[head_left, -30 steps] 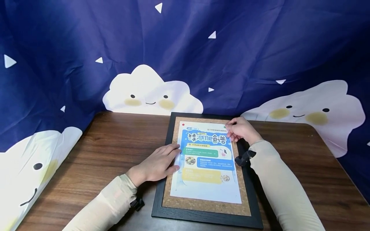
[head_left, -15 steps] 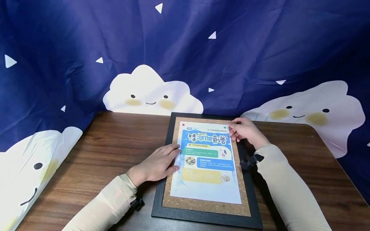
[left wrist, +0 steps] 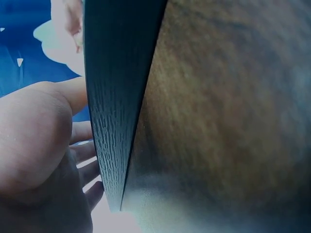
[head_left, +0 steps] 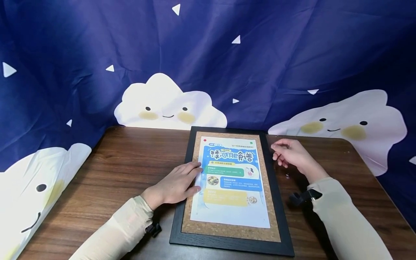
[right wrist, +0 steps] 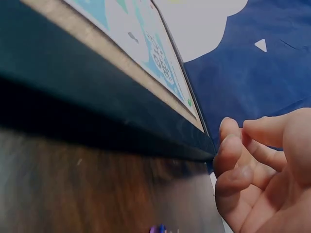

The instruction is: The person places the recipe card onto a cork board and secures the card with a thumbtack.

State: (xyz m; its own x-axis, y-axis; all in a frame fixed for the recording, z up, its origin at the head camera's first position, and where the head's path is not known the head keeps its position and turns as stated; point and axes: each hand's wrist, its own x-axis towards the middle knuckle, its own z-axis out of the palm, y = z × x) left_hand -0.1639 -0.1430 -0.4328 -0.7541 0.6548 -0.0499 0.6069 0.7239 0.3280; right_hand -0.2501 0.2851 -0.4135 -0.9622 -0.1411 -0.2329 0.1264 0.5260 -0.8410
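Note:
A printed paper sheet (head_left: 234, 213) with blue, green and yellow panels lies on a black-framed cork board (head_left: 224, 233). A red pin head (head_left: 204, 140) sits at its top left corner and a green pin head (head_left: 251, 143) at its top right. My left hand (head_left: 175, 182) rests across the frame's left side, fingers extended, fingertips on the sheet's left edge. To the right of the frame my right hand (head_left: 294, 155) hovers over the table, fingers loosely curled. In the right wrist view nothing shows between the thumb and fingers (right wrist: 231, 150) of that hand.
Tiny purple and blue items (right wrist: 158, 229) lie on the brown wooden table (head_left: 136, 151) below my right hand. A dark blue curtain (head_left: 195, 47) with smiling clouds hangs behind the table. Each wrist wears a small black camera.
My right hand has left the sheet's top right corner and moved right, past the frame, over the table. The green pin head there is uncovered. My left hand stays in place.

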